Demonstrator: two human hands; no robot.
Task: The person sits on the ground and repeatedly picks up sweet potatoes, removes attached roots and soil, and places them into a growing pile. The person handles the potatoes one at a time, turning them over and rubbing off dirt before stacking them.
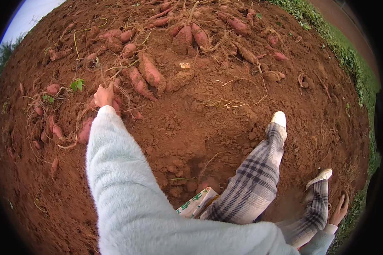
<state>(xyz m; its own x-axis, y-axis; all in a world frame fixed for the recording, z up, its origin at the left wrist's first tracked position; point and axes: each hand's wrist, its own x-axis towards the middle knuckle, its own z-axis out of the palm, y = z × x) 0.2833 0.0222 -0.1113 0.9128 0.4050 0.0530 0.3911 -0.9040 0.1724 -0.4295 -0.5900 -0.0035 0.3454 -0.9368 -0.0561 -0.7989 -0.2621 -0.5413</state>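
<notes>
My left hand [104, 95] reaches out at the left, its fingers closed around the stem of a clump of sweet potatoes. Pink roots [116, 103] of that clump hang beside and below the hand, with thin hairy rootlets. Just to its right, large soil-covered sweet potatoes [151, 73] lie on the reddish-brown earth. At the lower right, my right hand [340, 208] hangs beside my leg in plaid trousers [317, 204]. It seems to hold nothing, and its thumb and fingers are apart.
More sweet potatoes [191, 35] lie in clusters ahead, and smaller ones [56, 127] at the left. Between my legs sits a white printed bag or package [196, 202], partly hidden by my sleeve. Green vines [344, 54] border the soil at the right. Loose rootlets [229, 103] trail across the ground.
</notes>
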